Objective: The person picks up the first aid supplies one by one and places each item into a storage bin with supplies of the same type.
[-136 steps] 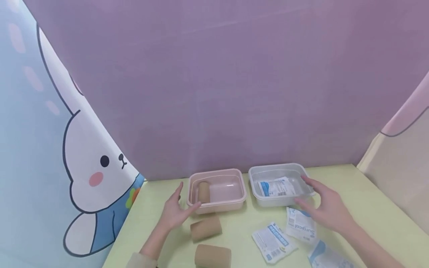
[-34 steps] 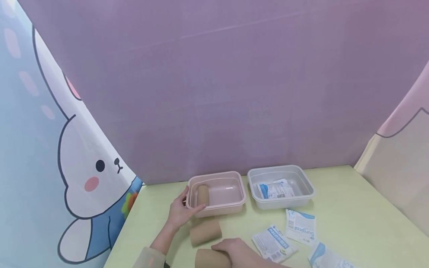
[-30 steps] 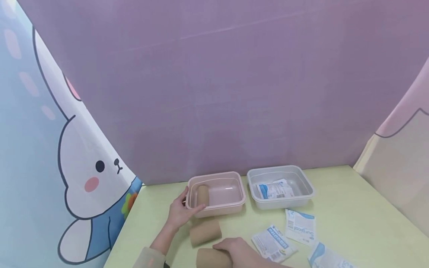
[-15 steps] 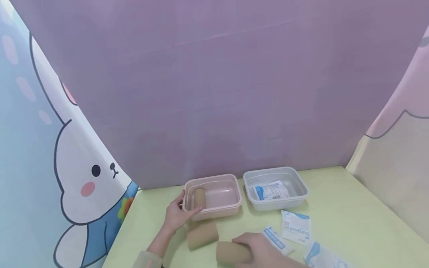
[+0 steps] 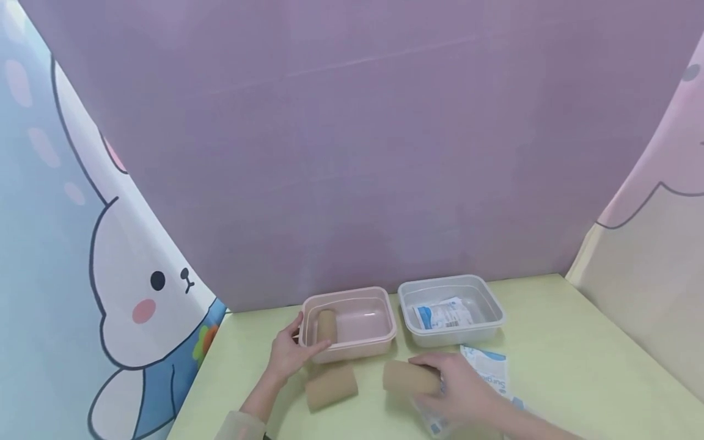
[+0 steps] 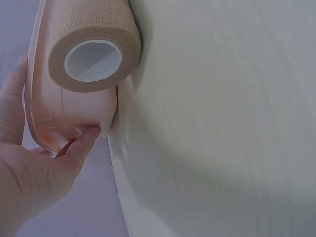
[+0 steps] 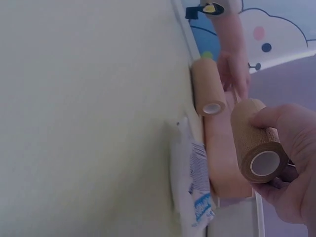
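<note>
My right hand (image 5: 464, 388) grips a tan cohesive bandage roll (image 5: 408, 377) between thumb and fingers, raised over the table in front of the two containers. The right wrist view shows its pale hollow core facing the camera. At the left end of a pink plastic container (image 5: 360, 349), my left hand (image 5: 287, 357) holds the corner, thumb along the front rim and fingers on the outer side. Inside that container, at the left, lies another tan roll (image 5: 327, 325). A third roll (image 5: 332, 388) rests on the table just in front, close to the left hand in its wrist view.
A white plastic container (image 5: 459, 338) stands right of the pink one, with blue-and-white packets (image 5: 444, 314) inside. On the table lies a "Surgical" packet (image 5: 489, 366); more packets are partly hidden by the right hand and forearm. A purple backdrop (image 5: 352, 153) rises behind.
The right hand came from near the white container to the front roll, took hold of it, and lifted it right and forward. The left hand moved onto the pink container's corner and stays there.
</note>
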Demonstrator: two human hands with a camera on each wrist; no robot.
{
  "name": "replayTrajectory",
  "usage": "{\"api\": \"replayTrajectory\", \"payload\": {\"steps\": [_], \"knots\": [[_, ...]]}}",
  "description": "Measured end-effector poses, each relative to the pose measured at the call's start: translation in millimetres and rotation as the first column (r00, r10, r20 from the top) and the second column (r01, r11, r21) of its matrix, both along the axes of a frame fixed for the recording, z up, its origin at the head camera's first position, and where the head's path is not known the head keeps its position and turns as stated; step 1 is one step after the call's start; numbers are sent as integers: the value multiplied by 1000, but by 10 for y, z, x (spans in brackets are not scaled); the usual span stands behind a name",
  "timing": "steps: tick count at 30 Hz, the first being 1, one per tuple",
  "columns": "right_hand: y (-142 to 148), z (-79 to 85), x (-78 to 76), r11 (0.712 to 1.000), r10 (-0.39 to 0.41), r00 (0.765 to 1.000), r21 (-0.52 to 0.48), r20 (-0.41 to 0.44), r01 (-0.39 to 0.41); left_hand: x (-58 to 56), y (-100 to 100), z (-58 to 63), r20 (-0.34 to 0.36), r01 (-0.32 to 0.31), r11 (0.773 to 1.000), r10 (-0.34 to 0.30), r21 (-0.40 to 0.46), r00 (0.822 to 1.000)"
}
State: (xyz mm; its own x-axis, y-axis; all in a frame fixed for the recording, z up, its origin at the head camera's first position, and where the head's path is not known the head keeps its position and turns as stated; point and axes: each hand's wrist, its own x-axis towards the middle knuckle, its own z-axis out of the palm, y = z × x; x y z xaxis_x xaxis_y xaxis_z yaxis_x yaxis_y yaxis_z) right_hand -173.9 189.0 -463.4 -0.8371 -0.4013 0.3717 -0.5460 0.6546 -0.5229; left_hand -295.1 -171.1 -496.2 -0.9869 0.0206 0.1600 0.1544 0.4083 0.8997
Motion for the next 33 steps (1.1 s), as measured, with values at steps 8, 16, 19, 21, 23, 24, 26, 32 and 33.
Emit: {"api": "replayTrajectory", "payload": {"steps": [8,16,19,21,23,24,26,32,33], "knots": [[45,159,-129,1000,-22,999,4,-41,23,-1,4,13,14,-1,1000,1,7,1000],[-44,320,-422,998,-57,996,9,-62,58,-4,1,0,28,5,1000,-5,17,1000],[-135,347,-545,997,-67,994,32,-83,70,-10,-6,2,29,2,1000,-3,25,1000],[-202,351,-620,997,-66,993,34,-97,70,-14,-5,8,30,-2,1000,1,31,1000],[-267,341,-697,998,-58,991,22,-123,62,-16,1,15,31,-5,999,3,40,1000],[-299,339,-728,998,-55,990,13,-132,58,-14,5,19,32,-4,999,3,41,999],[-357,343,-783,998,-54,987,5,-150,55,-14,12,22,32,-2,999,1,45,999],[-515,408,-930,999,-34,990,17,-136,36,-22,16,4,38,2,999,-3,46,999],[-536,422,-957,999,-34,992,18,-119,36,-24,17,1,42,-1,999,-1,47,999]]}}
